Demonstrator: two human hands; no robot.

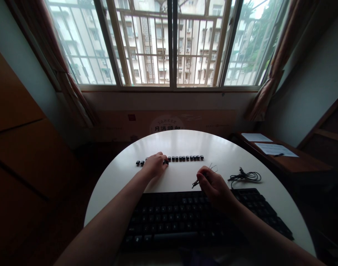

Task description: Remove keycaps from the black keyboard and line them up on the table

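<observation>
A row of small black keycaps (184, 158) runs across the white round table (108, 192). Over the left part of that row is my left hand (154, 165), its fingertips closed at one keycap (166, 162); the hand covers some others. My right hand (211, 181) is closed around a thin wire keycap puller (195, 183), whose wire ends stick out above the fist and whose dark end pokes out below. Nearer to me lies a black keyboard (171, 218), partly hidden under both forearms. Along its upper left, the top row shows a dark strip with no keys visible.
A coiled black cable (248, 176) lies on the table to the right, behind the keyboard. At the right, a brown wooden surface (310, 162) holds paper sheets (276, 149) and a pen (278, 155). A barred window (171, 48) with curtains (66, 81) is ahead.
</observation>
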